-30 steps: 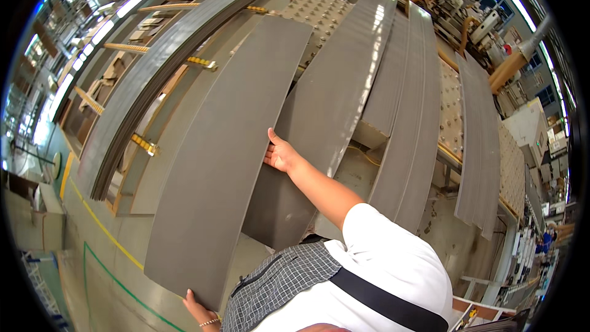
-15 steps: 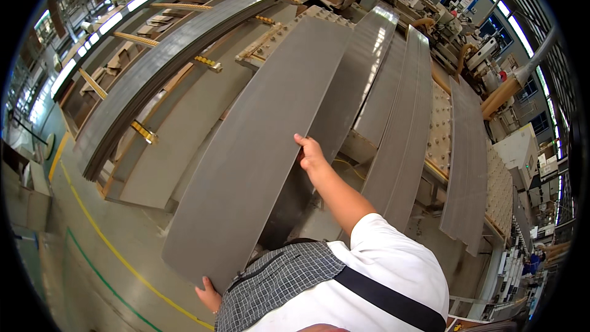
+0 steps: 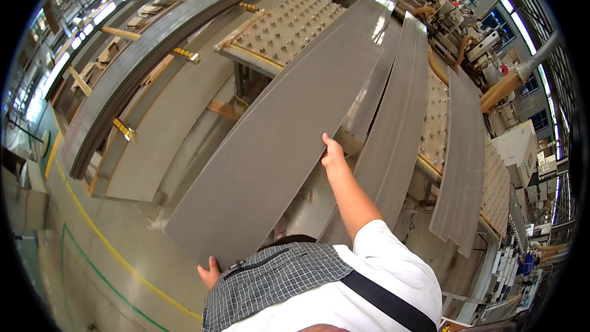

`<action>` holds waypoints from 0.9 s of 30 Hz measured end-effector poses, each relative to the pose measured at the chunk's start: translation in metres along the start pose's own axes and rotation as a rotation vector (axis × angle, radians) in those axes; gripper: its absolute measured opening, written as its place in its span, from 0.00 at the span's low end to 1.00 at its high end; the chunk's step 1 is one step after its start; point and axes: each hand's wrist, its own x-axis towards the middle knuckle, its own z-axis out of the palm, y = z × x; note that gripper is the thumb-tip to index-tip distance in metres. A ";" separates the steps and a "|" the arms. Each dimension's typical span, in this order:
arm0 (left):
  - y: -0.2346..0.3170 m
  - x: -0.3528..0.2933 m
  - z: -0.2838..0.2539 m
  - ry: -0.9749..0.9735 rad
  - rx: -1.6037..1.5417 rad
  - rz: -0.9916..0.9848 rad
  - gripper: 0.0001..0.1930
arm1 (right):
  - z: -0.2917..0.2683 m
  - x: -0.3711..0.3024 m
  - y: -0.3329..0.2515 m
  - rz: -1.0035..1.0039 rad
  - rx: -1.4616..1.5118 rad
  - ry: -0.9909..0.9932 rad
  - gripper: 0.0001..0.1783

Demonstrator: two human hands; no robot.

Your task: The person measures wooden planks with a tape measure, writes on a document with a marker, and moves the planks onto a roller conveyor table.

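Observation:
A long, flat grey panel [image 3: 270, 147] slants away from my body across the middle of the view. My right hand [image 3: 333, 152] grips its right edge, thumb on top and fingers curled underneath. At the near end, my left hand [image 3: 210, 272] is closed round the panel's edge, with its thumb showing and the other fingers mostly hidden. The panel's far part lies over another grey panel [image 3: 376, 11], close to lined up with it. To their right rest more long grey panels [image 3: 393, 104].
A ball-studded table [image 3: 279, 27] stands at the far left of the panel. Further left, a stack of grey boards [image 3: 147, 49] rests on a rack with yellow rollers [image 3: 125, 129]. More panels [image 3: 462, 147] lie on the right. Machinery [image 3: 473, 43] fills the back right.
The held panel has moved right and come down over the panel beside it, uncovering the ball-studded table. My right hand has shifted right with it; my left hand keeps its grip.

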 end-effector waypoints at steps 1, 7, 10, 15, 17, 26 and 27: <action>0.011 -0.005 0.006 -0.022 -0.088 0.016 0.38 | 0.001 0.004 -0.005 0.000 -0.012 0.005 0.17; 0.017 -0.005 0.056 0.117 -0.028 0.151 0.30 | 0.040 0.011 -0.045 -0.021 -0.671 -0.008 0.24; 0.051 -0.008 0.043 -0.088 0.176 0.219 0.29 | 0.038 0.015 -0.066 0.041 -1.224 -0.014 0.29; 0.075 -0.003 0.044 -0.350 0.522 0.236 0.28 | 0.028 0.009 -0.071 -0.089 -1.513 0.088 0.32; 0.091 -0.005 0.038 -0.351 0.643 0.272 0.31 | 0.040 0.013 -0.066 -0.101 -1.599 0.073 0.32; 0.108 0.022 0.039 -0.460 0.777 0.435 0.33 | 0.052 -0.002 -0.045 -0.299 -1.589 0.026 0.27; 0.103 0.025 0.033 -0.468 0.767 0.439 0.34 | 0.067 -0.026 -0.032 -0.364 -1.635 0.034 0.26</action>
